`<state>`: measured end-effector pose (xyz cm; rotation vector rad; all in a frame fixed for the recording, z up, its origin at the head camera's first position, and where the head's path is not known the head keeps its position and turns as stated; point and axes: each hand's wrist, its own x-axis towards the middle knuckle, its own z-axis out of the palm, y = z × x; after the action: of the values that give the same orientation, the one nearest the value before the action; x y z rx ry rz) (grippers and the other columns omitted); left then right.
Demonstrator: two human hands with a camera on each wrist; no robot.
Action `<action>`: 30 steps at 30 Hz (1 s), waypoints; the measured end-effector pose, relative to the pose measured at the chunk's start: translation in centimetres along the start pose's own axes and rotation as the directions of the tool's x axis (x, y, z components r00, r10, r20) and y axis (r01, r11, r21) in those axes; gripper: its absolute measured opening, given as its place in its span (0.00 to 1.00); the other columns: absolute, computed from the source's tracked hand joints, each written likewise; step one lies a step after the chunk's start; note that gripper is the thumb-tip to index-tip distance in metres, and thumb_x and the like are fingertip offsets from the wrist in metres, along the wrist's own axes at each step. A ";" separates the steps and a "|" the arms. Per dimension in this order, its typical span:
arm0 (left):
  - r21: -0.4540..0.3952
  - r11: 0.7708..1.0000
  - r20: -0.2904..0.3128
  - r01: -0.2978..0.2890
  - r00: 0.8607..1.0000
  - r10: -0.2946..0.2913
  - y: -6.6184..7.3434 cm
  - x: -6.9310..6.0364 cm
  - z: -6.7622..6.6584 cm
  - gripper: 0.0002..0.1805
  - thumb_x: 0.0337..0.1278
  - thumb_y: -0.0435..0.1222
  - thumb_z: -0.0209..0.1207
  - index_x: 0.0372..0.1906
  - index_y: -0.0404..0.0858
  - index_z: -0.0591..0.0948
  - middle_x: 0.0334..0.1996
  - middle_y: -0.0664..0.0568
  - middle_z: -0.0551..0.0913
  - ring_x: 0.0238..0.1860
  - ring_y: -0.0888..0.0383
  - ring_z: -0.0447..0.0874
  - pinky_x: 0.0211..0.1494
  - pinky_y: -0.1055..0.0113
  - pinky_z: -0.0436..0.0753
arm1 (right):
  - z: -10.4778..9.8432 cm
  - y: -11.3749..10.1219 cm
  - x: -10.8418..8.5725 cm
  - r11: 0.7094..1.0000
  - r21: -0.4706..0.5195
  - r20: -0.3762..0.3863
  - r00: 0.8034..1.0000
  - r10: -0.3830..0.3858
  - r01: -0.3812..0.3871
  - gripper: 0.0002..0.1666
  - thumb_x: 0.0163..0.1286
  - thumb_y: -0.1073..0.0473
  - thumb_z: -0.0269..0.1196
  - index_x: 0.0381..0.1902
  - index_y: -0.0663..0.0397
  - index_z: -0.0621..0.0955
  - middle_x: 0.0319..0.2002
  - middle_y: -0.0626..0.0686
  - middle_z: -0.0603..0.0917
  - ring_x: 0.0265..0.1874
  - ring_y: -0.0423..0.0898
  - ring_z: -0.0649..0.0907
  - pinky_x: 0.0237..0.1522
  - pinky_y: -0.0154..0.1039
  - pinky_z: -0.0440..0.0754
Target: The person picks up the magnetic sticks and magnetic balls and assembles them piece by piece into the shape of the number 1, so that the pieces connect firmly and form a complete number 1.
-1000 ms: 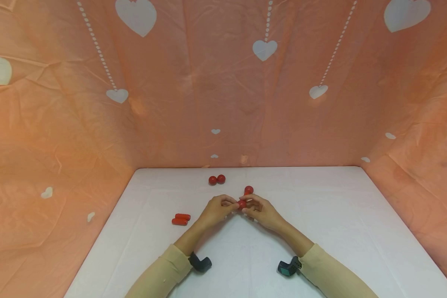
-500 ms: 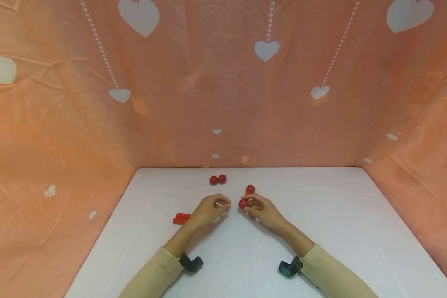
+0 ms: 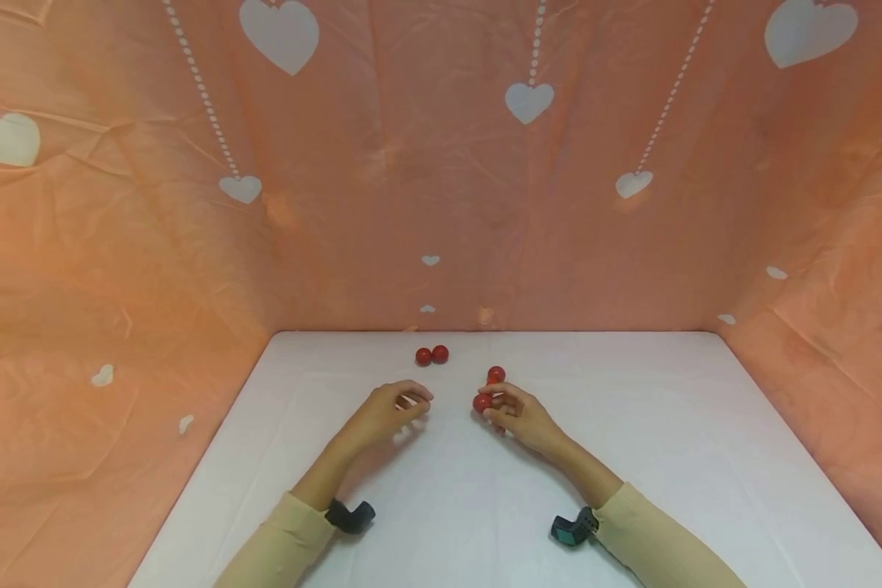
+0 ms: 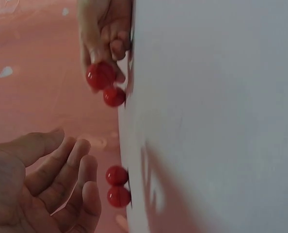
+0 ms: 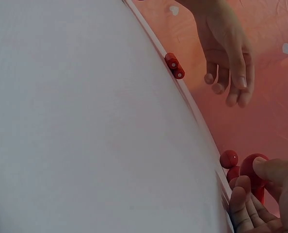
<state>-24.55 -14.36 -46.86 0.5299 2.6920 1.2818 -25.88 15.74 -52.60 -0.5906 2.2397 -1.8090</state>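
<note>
My right hand [image 3: 523, 420] pinches a glossy red ball [image 3: 483, 403] between thumb and fingers. From this ball a red rod [image 3: 492, 380] runs to a second red ball [image 3: 496, 374] just beyond. In the right wrist view, part of another red rod [image 5: 259, 194] shows below the pinched ball, among the fingers. To the left, my left hand [image 3: 385, 412] hovers over the white table with its fingers loosely bent and nothing in them. Two loose red balls [image 4: 117, 186] lie side by side past that hand.
Two short red rods [image 5: 175, 67] lie together on the white table [image 3: 632, 457]; the left arm hides them in the head view. A peach cloth with white hearts [image 3: 441, 204] rises behind and beside the table. Each wrist wears a dark camera [image 3: 573, 527].
My left hand has let go of the pinched ball and moved left, its arm now covering the two short rods. The right hand keeps its hold in nearly the same place.
</note>
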 end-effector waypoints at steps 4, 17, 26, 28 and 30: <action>0.007 1.000 0.009 -0.015 1.000 0.015 -0.3 -0.4 -1.1 0.11 0.75 0.38 0.66 0.55 0.39 0.88 0.48 0.51 0.91 0.47 0.54 0.87 0.45 0.60 0.85 | 0.0 0.0 0.0 1.000 0.018 -0.001 1.000 -0.010 0.010 0.22 0.78 0.64 0.66 0.67 0.61 0.78 0.49 0.63 0.84 0.34 0.45 0.83 0.38 0.34 0.83; 0.059 0.998 0.029 0.017 0.999 -0.018 -1.6 -1.2 -3.8 0.11 0.74 0.36 0.66 0.56 0.38 0.87 0.46 0.54 0.90 0.47 0.54 0.86 0.52 0.58 0.85 | -0.1 0.1 0.1 0.999 0.047 0.008 1.000 -0.012 0.012 0.22 0.79 0.64 0.66 0.67 0.63 0.78 0.47 0.64 0.83 0.33 0.44 0.82 0.39 0.34 0.83; 0.113 0.993 0.059 0.015 0.998 -0.021 -3.4 -2.0 -5.1 0.09 0.73 0.34 0.67 0.53 0.41 0.88 0.47 0.55 0.88 0.49 0.55 0.85 0.56 0.54 0.84 | -0.1 0.2 0.1 0.998 0.068 0.004 1.000 -0.014 0.014 0.22 0.79 0.67 0.64 0.67 0.66 0.77 0.46 0.61 0.84 0.32 0.43 0.82 0.37 0.34 0.83; 0.109 0.993 0.058 0.033 0.998 -0.039 -3.6 -2.3 -5.4 0.09 0.73 0.34 0.67 0.53 0.42 0.89 0.48 0.55 0.88 0.49 0.54 0.84 0.56 0.55 0.84 | -0.1 0.2 0.1 0.998 0.069 0.003 1.000 -0.015 0.015 0.22 0.79 0.67 0.64 0.67 0.66 0.77 0.46 0.60 0.84 0.32 0.43 0.82 0.37 0.34 0.83; 0.111 0.992 0.052 0.054 0.997 -0.060 -3.8 -2.6 -5.6 0.09 0.72 0.35 0.67 0.53 0.42 0.89 0.48 0.55 0.88 0.50 0.53 0.84 0.55 0.56 0.84 | -0.1 0.1 0.1 0.997 0.070 0.002 1.000 -0.013 0.013 0.22 0.79 0.67 0.64 0.67 0.65 0.77 0.46 0.60 0.84 0.32 0.43 0.82 0.38 0.34 0.83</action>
<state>-24.55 -21.59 -46.34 0.4889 2.7226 1.0947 -26.02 15.82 -52.71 -0.5954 2.1654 -1.8833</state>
